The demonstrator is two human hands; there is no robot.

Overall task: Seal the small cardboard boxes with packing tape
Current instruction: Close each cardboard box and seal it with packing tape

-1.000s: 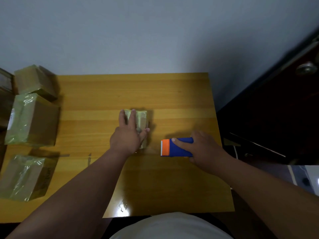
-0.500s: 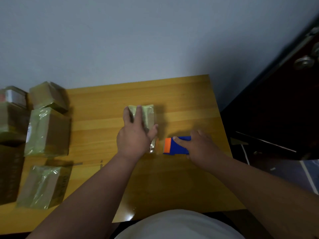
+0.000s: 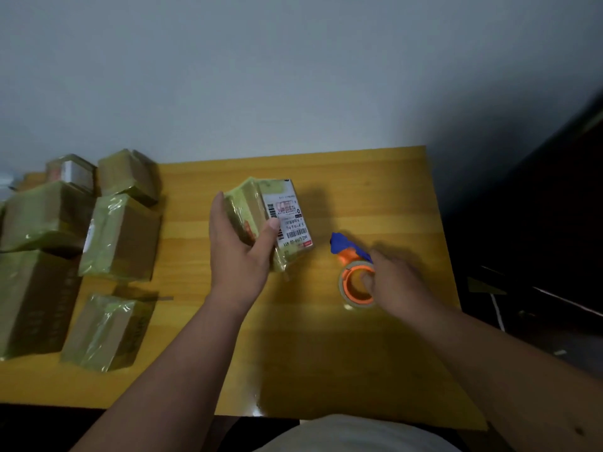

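Observation:
A small cardboard box (image 3: 261, 207) wrapped in shiny tape is tilted up off the table, its white shipping label facing right. My left hand (image 3: 239, 256) grips it from the near side, thumb on the label edge. To the right, a blue and orange tape dispenser (image 3: 354, 272) with a roll of clear tape lies on the yellow wooden table (image 3: 326, 353). My right hand (image 3: 398, 285) rests on the dispenser, fingers at the orange core of the roll; the grip is blurred.
Several taped cardboard boxes (image 3: 120, 236) are piled along the table's left side, some stacked toward the back. A grey wall stands behind the table. Dark furniture (image 3: 538, 239) sits just past the right edge.
My left hand lifted and turned the small box from flat on the table, so its label now shows. The dispenser tipped so the roll faces up, and my right hand shifted onto the roll.

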